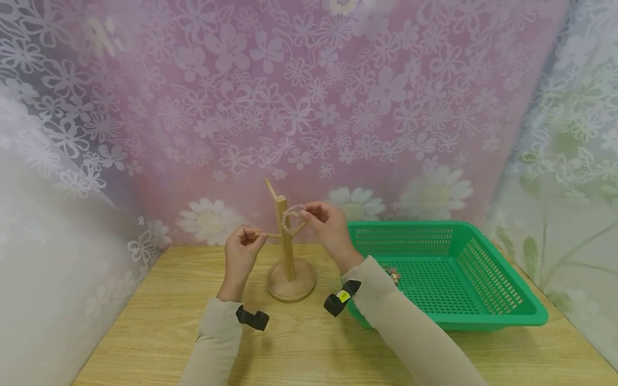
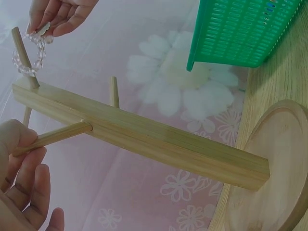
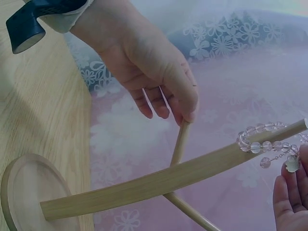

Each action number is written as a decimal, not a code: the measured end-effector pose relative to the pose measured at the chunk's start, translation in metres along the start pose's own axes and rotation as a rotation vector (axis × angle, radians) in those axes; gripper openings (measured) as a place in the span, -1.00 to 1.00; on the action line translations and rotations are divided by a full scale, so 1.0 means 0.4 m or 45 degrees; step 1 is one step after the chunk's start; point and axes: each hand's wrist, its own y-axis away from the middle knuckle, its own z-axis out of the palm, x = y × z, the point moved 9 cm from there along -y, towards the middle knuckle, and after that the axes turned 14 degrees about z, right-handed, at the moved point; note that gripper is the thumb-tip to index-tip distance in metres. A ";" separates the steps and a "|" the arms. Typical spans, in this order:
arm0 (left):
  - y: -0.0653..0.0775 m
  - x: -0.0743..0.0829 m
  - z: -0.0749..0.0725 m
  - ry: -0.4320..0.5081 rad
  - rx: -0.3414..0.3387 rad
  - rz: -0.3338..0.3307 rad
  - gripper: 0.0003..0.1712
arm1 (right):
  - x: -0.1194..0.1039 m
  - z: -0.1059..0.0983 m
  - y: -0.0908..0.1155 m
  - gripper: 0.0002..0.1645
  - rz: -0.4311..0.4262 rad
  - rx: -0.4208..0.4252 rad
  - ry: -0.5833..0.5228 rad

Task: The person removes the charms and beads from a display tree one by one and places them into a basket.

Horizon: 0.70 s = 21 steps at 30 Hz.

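Observation:
A wooden stand [image 1: 286, 241] with a round base [image 1: 291, 281] and several slanting pegs stands upright on the table. My left hand [image 1: 243, 251] pinches the end of one peg [image 2: 60, 134] between thumb and fingers. With its fingertips my right hand [image 1: 330, 228] holds a bracelet of clear, pinkish beads [image 3: 262, 144] beside the top of the post. A small shell-like charm [image 3: 292, 163] hangs from it at the fingers. In the left wrist view the bead loop surrounds an upper peg [image 2: 21, 48].
A green plastic basket [image 1: 512, 320] with slotted walls stands to the right on the wooden table [image 1: 159, 321]. A small pile of jewellery [image 1: 393, 275] lies at its left side, partly behind my right sleeve. A flowered curtain [image 1: 299, 107] hangs close behind the stand.

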 end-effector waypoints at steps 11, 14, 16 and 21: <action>0.003 -0.003 -0.003 0.023 0.008 -0.012 -0.87 | -0.012 -0.040 0.011 -0.77 0.012 0.020 -0.096; 0.002 -0.002 -0.003 0.020 0.007 -0.009 -0.87 | -0.017 -0.047 0.015 -0.76 0.003 0.014 -0.128; 0.001 -0.001 -0.003 0.020 0.007 -0.003 -0.87 | -0.022 -0.049 0.018 -0.76 -0.008 0.015 -0.135; -0.001 0.002 -0.002 0.038 0.012 0.018 -0.88 | -0.029 -0.052 0.026 -0.77 -0.031 0.009 -0.145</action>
